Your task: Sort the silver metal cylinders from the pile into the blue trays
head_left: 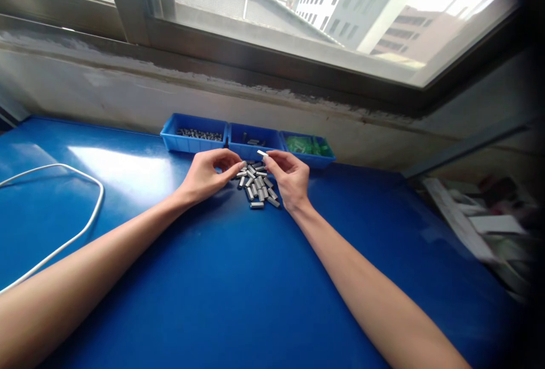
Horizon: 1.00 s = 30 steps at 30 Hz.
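Observation:
A loose pile of short, silvery metal bars (256, 188) lies on the blue tabletop, between my two hands. My right hand (290, 175) is at the pile's right side, thumb and fingers pinching one short metal bar (261, 153) just above the far end of the pile. At the left edge of the pile is my left hand (215, 173), its thumb and fingers curved with the tips close together. Whatever those left fingertips hold, if anything, is too small to make out.
Behind the hands stand three blue bins: the left bin (193, 143) with many small metal parts, the middle bin (255, 135) with a few bars, the right bin (313, 160) with green bags. A white cable (96, 210) curves across the left tabletop (238, 289). Blurred items (496, 224) sit at right.

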Each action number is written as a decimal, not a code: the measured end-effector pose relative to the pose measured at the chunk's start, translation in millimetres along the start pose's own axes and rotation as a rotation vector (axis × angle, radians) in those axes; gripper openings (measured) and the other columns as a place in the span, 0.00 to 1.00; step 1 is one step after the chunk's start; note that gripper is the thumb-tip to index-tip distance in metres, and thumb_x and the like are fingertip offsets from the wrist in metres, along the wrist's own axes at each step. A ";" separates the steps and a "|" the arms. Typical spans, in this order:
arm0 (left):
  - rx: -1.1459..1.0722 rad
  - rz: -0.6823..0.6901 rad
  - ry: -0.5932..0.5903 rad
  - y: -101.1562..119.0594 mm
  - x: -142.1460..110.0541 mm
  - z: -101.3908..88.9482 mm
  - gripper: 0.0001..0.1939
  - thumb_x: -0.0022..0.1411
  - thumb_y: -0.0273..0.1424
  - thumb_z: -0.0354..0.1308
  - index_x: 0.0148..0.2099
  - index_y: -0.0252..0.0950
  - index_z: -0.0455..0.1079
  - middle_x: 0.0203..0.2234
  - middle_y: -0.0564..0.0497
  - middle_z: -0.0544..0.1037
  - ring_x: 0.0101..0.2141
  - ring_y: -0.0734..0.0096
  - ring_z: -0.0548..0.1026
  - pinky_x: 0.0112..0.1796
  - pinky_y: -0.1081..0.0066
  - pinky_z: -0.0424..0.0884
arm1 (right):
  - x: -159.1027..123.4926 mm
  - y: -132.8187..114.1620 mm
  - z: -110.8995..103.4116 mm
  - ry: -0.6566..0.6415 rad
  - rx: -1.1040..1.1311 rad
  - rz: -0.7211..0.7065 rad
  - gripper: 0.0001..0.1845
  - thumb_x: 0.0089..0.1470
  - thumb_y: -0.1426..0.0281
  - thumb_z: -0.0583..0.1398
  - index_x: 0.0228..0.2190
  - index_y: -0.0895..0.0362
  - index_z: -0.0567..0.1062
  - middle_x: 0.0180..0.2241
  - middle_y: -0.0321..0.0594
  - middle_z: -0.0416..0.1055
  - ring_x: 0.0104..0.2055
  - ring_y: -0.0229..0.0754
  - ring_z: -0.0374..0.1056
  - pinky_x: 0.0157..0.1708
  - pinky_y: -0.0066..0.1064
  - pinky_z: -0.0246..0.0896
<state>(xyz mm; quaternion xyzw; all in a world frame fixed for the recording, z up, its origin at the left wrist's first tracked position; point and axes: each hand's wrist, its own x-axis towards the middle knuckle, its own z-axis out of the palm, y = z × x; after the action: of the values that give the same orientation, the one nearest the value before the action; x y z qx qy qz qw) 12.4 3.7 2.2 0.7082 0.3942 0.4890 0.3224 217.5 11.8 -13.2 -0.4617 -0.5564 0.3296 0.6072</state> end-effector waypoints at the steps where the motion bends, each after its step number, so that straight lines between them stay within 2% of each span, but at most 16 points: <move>1: 0.047 0.051 -0.042 0.6 -0.8 0.1 0.17 0.63 0.45 0.64 0.38 0.34 0.78 0.32 0.47 0.82 0.30 0.70 0.76 0.33 0.72 0.72 | 2.4 1.1 -0.8 0.043 0.013 0.003 0.17 0.49 0.57 0.71 0.37 0.56 0.81 0.35 0.40 0.82 0.35 0.43 0.78 0.39 0.36 0.77; 5: 0.201 0.271 -0.243 1.5 -4.6 1.6 0.14 0.64 0.42 0.64 0.43 0.35 0.79 0.34 0.46 0.80 0.33 0.70 0.75 0.36 0.71 0.71 | 11.3 4.1 -2.2 0.143 0.023 -0.016 0.18 0.49 0.57 0.71 0.36 0.56 0.80 0.32 0.40 0.81 0.33 0.43 0.78 0.38 0.37 0.78; 7: 0.241 0.331 -0.345 1.3 -6.7 2.8 0.16 0.63 0.43 0.64 0.46 0.35 0.79 0.38 0.45 0.79 0.37 0.67 0.77 0.40 0.70 0.72 | 14.8 5.0 -1.9 0.165 0.017 -0.046 0.18 0.48 0.57 0.71 0.36 0.56 0.80 0.33 0.40 0.81 0.35 0.44 0.78 0.39 0.37 0.78; 10: 0.305 0.377 -0.423 -0.1 -9.3 4.5 0.20 0.63 0.46 0.65 0.48 0.36 0.78 0.41 0.44 0.79 0.40 0.63 0.77 0.42 0.68 0.72 | 18.0 5.2 -1.3 0.169 0.037 -0.066 0.19 0.48 0.59 0.71 0.39 0.56 0.80 0.36 0.41 0.82 0.38 0.44 0.79 0.44 0.38 0.77; 14: 0.360 0.412 -0.454 -2.2 -10.8 5.9 0.18 0.65 0.44 0.63 0.49 0.38 0.78 0.42 0.44 0.78 0.41 0.62 0.76 0.43 0.67 0.72 | 17.0 2.4 -1.2 0.129 0.087 -0.039 0.20 0.50 0.63 0.70 0.45 0.57 0.79 0.39 0.43 0.82 0.39 0.44 0.80 0.47 0.38 0.77; 19: 0.341 0.448 -0.456 -1.5 -10.7 6.6 0.11 0.67 0.37 0.61 0.47 0.37 0.78 0.40 0.45 0.78 0.41 0.64 0.75 0.44 0.68 0.71 | 11.4 -1.4 -1.3 0.067 0.044 -0.035 0.14 0.54 0.61 0.67 0.39 0.57 0.80 0.37 0.43 0.82 0.34 0.42 0.79 0.39 0.35 0.77; 24: 0.416 0.579 -0.441 2.7 -11.2 6.9 0.09 0.70 0.34 0.57 0.45 0.36 0.76 0.39 0.45 0.77 0.40 0.63 0.73 0.46 0.65 0.69 | 10.6 -2.9 -1.7 0.036 0.010 -0.035 0.13 0.56 0.59 0.65 0.37 0.57 0.80 0.30 0.38 0.80 0.27 0.38 0.74 0.32 0.31 0.74; 30: 0.596 0.640 -0.484 5.3 -11.2 7.5 0.12 0.73 0.37 0.54 0.45 0.38 0.77 0.39 0.45 0.76 0.40 0.62 0.72 0.44 0.63 0.68 | 9.5 -4.6 -1.7 0.003 0.000 -0.024 0.12 0.56 0.60 0.63 0.36 0.56 0.79 0.28 0.37 0.78 0.27 0.38 0.73 0.30 0.30 0.71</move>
<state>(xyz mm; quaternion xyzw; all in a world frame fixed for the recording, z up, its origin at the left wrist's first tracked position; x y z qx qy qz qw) 18.5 -9.2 -0.6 0.9481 0.1938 0.2512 0.0220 220.2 18.5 -5.3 -0.4555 -0.5609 0.3217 0.6119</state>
